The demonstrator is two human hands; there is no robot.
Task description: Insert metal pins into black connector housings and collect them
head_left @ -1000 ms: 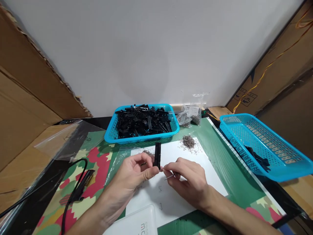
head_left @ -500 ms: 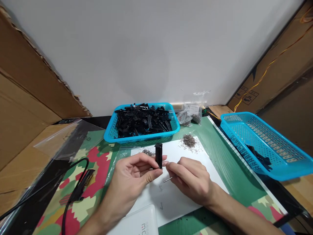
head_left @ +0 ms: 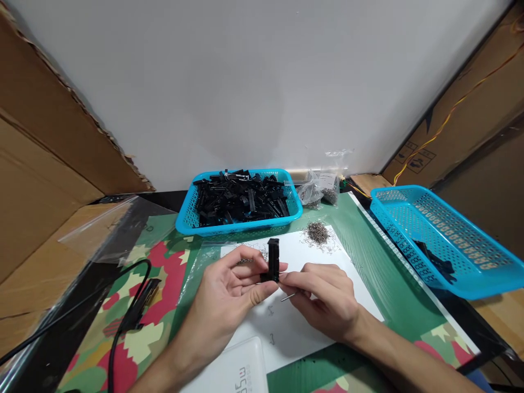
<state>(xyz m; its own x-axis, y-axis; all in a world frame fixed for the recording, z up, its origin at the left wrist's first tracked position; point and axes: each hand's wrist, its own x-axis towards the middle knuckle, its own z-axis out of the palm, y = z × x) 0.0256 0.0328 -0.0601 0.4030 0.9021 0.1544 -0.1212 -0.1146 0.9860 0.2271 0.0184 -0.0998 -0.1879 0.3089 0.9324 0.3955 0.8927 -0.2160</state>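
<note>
My left hand (head_left: 231, 289) pinches a black plastic part (head_left: 274, 256) upright between thumb and fingers, over the white paper (head_left: 305, 349). My right hand (head_left: 329, 297) is closed around a thin metal rod (head_left: 289, 297), whose bare end sticks out to the left. Its thumb and index fingertips meet at the lower right side of the black part; anything tiny between them is too small to make out. Below the hands, small bent wire pieces (head_left: 272, 339) lie on the paper. A pile of small metal pieces (head_left: 317, 233) sits at the paper's far edge.
A blue basket (head_left: 241, 226) full of black parts stands at the back. Another blue basket (head_left: 462, 245) at right holds several. Plastic bags (head_left: 327, 188) lie behind. A white power bank (head_left: 241, 365) is in front; a black cable (head_left: 112, 349) crosses the left.
Both hands have shifted slightly right in view with the black part, which has turned a little. The left index finger is bent higher, and the right fingertips are now against the part.
</note>
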